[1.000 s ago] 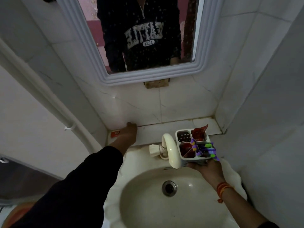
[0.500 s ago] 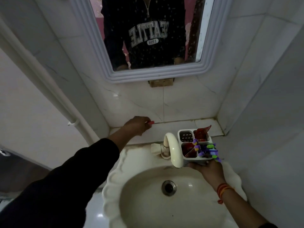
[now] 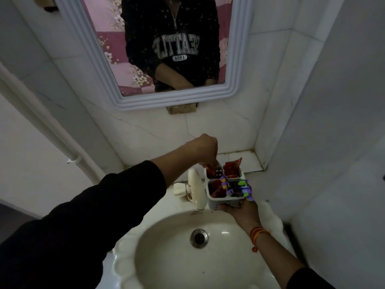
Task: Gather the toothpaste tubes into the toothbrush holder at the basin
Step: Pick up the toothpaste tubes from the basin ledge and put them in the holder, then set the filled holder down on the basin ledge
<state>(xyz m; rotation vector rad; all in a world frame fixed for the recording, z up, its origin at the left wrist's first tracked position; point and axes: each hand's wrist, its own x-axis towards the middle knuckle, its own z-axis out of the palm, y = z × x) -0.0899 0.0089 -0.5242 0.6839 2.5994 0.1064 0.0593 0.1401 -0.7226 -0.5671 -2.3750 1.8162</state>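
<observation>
**Two hands at a basin: one steadies a divided holder, the other lowers a red tube into it**

Nearest, below both forearms, lies the round cream ceramic basin [image 3: 166, 265] with a scalloped rim and a round metal drain [image 3: 199, 238] at its centre. No writing shows on it.

The right hand [image 3: 239, 209], with red and orange threads tied round its wrist, reaches up from the lower right. Its fingers curl round the near wall of the white plastic four-compartment toothbrush holder [image 3: 216, 202], gripping it from below. Just above this hand, the holder's near right compartment is stuffed with purple and green plastic pieces [image 3: 239, 189]; what they are cannot be told. The near left compartment holds something red and crumpled.

Just left of the right hand stands the smooth, curved cream tap spout [image 3: 196, 187], close beside the holder's left wall.

The left hand [image 3: 205, 148], in a black sleeve pushed back from the wrist, hangs over the holder's far left compartment. Its fingertips are pinched together round the top of a glossy red toothpaste tube [image 3: 211, 170], whose lower end is inside that compartment. A second flattened red toothpaste tube [image 3: 232, 167] stands in the far right compartment. No brand can be read on either.

Beyond the left hand rises a wall of pale veined tiles and a mirror in a ribbed white frame [image 3: 175, 102]. It reflects a dark sweatshirt printed, reversed, "SEATTLE 1994".
</observation>
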